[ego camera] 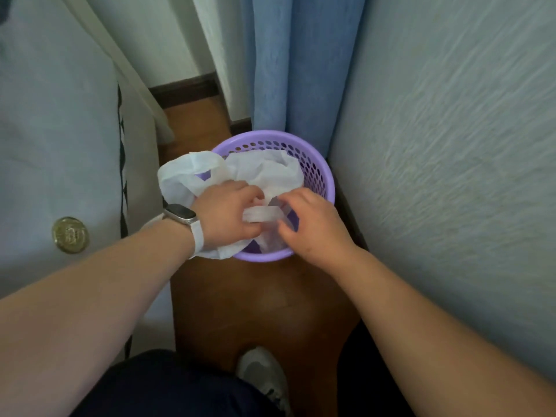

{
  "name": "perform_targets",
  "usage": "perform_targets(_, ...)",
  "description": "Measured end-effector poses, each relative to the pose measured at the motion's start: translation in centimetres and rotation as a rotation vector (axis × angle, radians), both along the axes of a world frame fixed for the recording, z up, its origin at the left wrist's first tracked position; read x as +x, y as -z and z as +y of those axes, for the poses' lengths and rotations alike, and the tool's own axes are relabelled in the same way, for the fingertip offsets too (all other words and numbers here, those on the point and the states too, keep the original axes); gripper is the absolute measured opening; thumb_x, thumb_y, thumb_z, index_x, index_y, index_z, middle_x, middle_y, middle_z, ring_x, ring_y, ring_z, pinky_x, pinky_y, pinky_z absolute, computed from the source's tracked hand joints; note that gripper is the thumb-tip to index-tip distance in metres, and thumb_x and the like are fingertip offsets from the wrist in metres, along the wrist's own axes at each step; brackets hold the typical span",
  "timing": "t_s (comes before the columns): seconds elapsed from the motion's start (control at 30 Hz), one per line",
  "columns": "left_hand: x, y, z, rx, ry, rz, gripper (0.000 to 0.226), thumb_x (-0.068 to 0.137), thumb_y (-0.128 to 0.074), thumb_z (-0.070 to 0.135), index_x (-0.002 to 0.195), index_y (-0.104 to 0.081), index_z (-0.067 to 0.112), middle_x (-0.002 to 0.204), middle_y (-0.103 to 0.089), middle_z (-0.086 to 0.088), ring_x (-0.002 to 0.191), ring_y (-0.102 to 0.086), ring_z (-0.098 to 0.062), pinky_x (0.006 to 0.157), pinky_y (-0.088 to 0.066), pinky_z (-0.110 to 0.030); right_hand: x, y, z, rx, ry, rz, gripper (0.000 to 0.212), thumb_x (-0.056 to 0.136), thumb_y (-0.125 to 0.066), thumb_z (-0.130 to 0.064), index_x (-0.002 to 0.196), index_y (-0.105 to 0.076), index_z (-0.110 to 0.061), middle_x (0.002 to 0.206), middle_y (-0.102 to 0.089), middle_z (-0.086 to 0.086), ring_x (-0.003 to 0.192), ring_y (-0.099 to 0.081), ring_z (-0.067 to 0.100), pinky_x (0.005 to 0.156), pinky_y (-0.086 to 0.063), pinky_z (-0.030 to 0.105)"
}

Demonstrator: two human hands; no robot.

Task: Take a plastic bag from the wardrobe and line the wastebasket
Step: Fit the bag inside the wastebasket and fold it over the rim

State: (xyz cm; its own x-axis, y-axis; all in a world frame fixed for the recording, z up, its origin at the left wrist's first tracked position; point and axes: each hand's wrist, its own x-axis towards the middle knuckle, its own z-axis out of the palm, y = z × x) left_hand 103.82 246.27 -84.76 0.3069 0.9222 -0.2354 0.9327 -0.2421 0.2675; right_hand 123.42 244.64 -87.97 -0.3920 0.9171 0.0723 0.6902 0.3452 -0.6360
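Note:
A purple perforated wastebasket [319, 173] stands on the wooden floor in a narrow gap. A white plastic bag [264, 170] lies partly inside it, one handle loop [186, 173] hanging over the left rim. My left hand [225, 215], with a watch on the wrist, grips the bag's edge over the basket's near left side. My right hand [313, 227] pinches a stretched strip of the bag just to the right of it. Both hands are over the basket's mouth, and the bottom of the basket is hidden.
A pale bed or sofa side with a brass button [70, 235] is close on the left. A textured wall [451, 176] stands close on the right, blue curtains [301, 64] behind the basket. My shoe [264, 377] rests on the brown floor [258, 305] in front.

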Motion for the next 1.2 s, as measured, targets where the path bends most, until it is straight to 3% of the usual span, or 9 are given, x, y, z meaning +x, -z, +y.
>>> perform_targets(0.1, 0.4, -1.8, -0.5, 0.04, 0.016, -0.052, 0.059, 0.073, -0.06, 0.062, 0.123, -0.052, 0.031, 0.118, -0.059, 0.007, 0.105, -0.052, -0.016, 0.088, -0.047, -0.04, 0.0, -0.3, -0.1, -0.013, -0.022, 0.002, 0.042, 0.082, -0.061, -0.028, 0.121, -0.055, -0.018, 0.118, -0.057, 0.002, 0.106, -0.054, 0.022, 0.091, -0.047, 0.046)
perform_targets(0.2, 0.1, -4.2, -1.4, 0.113, 0.007, -0.12, 0.051, 0.075, -0.059, 0.054, 0.119, -0.057, 0.029, 0.118, -0.06, 0.007, 0.108, -0.053, -0.016, 0.09, -0.047, -0.037, -0.7, -0.9, -0.7, -0.035, -0.048, 0.018, 0.047, 0.085, -0.06, -0.032, 0.129, -0.051, -0.018, 0.125, -0.055, 0.001, 0.112, -0.051, 0.021, 0.093, -0.046, 0.045)
perform_targets(0.37, -2.2, -8.2, -0.9, 0.259, 0.196, 0.043, 0.028, 0.078, -0.06, 0.036, 0.102, -0.066, 0.022, 0.106, -0.065, 0.002, 0.1, -0.058, -0.022, 0.086, -0.048, -0.04, -3.7, -1.3, -2.4, -0.022, -0.217, -0.01, 0.052, 0.087, -0.056, -0.034, 0.136, -0.044, -0.022, 0.128, -0.055, 0.0, 0.113, -0.05, 0.019, 0.093, -0.046, 0.04)
perform_targets(0.57, -4.7, -7.5, -0.2, 0.121, 0.081, 0.178, 0.05, 0.08, -0.065, 0.041, 0.126, -0.052, 0.028, 0.122, -0.057, 0.004, 0.117, -0.049, -0.021, 0.094, -0.045, -0.039, -4.6, -2.0, -3.0, 0.077, -0.203, -0.076, 0.047, 0.087, -0.057, -0.024, 0.133, -0.05, -0.018, 0.11, -0.062, 0.006, 0.102, -0.054, 0.025, 0.082, -0.048, 0.041)
perform_targets(0.63, -4.7, -6.5, -0.1, 0.096, 0.074, 0.191, 0.054, 0.083, -0.065, 0.037, 0.133, -0.047, 0.03, 0.13, -0.054, 0.002, 0.122, -0.047, -0.021, 0.097, -0.043, -0.037, -4.6, -1.8, -2.8, 0.093, -0.209, -0.113, 0.037, 0.086, -0.056, -0.024, 0.122, -0.058, -0.016, 0.104, -0.063, 0.007, 0.098, -0.054, 0.027, 0.079, -0.047, 0.04)
perform_targets(0.8, -5.4, -4.5, 0.1, -0.078, -0.022, 0.217, 0.05, 0.088, -0.061, 0.043, 0.135, -0.046, 0.034, 0.128, -0.058, 0.003, 0.108, -0.058, -0.021, 0.083, -0.049, -0.03, -3.4, -1.5, -2.2, 0.085, -0.194, -0.088, 0.011, 0.081, -0.058, -0.019, 0.088, -0.065, -0.013, 0.087, -0.061, 0.003, 0.083, -0.053, 0.027, 0.068, -0.045, 0.039)
perform_targets(0.93, -6.0, -3.6, 0.1, -0.128, 0.015, 0.286, 0.046, 0.085, -0.062, 0.048, 0.128, -0.053, 0.032, 0.119, -0.062, 0.003, 0.102, -0.06, -0.021, 0.08, -0.053, -0.033, -1.0, -1.7, -0.8, 0.03, -0.075, -0.043, 0.012, 0.075, -0.06, -0.015, 0.086, -0.062, -0.012, 0.09, -0.061, 0.005, 0.086, -0.054, 0.028, 0.073, -0.047, 0.04)
perform_targets(1.03, -6.6, -3.1, 0.2, -0.17, 0.059, 0.241, 0.033, 0.082, -0.059, 0.056, 0.107, -0.059, 0.033, 0.105, -0.065, 0.0, 0.092, -0.059, -0.021, 0.079, -0.054, -0.042, 1.1, -1.5, 0.5, 0.034, 0.056, -0.011, 0.008, 0.074, -0.061, -0.014, 0.082, -0.06, -0.011, 0.087, -0.059, 0.007, 0.084, -0.053, 0.031, 0.072, -0.047, 0.04)
perform_targets(1.2, -6.4, -2.1, 0.0, -0.102, 0.007, 0.325, 0.053, 0.083, -0.054, 0.063, 0.126, -0.056, 0.032, 0.121, -0.058, 0.002, 0.099, -0.047, -0.019, 0.082, -0.048, -0.037, 3.5, -1.7, 0.7, 0.021, 0.139, -0.034, 0.011, 0.077, -0.057, -0.019, 0.071, -0.05, -0.013, 0.077, -0.052, 0.005, 0.074, -0.051, 0.033, 0.061, -0.044, 0.041)
